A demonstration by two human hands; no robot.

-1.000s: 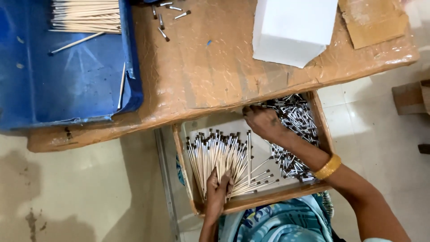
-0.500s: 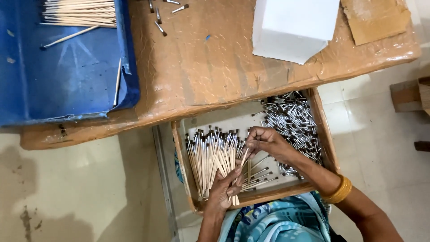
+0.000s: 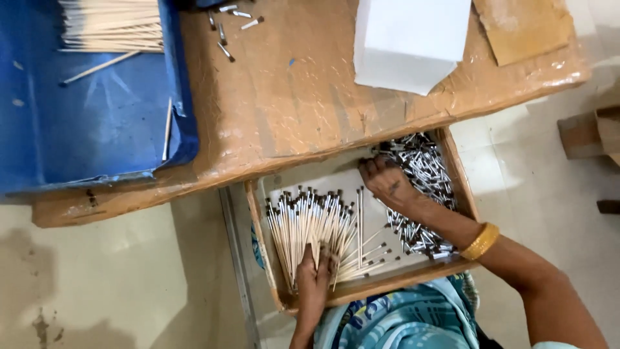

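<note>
Left hand presses flat, fingers spread, on the fanned wooden sticks in the shallow tray below the worktop. Right hand reaches beside them, fingers curled into the metal ferrule pile; grip unclear.

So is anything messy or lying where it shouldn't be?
A bit. A few small metal caps lie scattered on the brown tabletop, away from the big pile of caps in the tray. Two loose sticks lie apart from the neat stack on the blue sheet.
</note>
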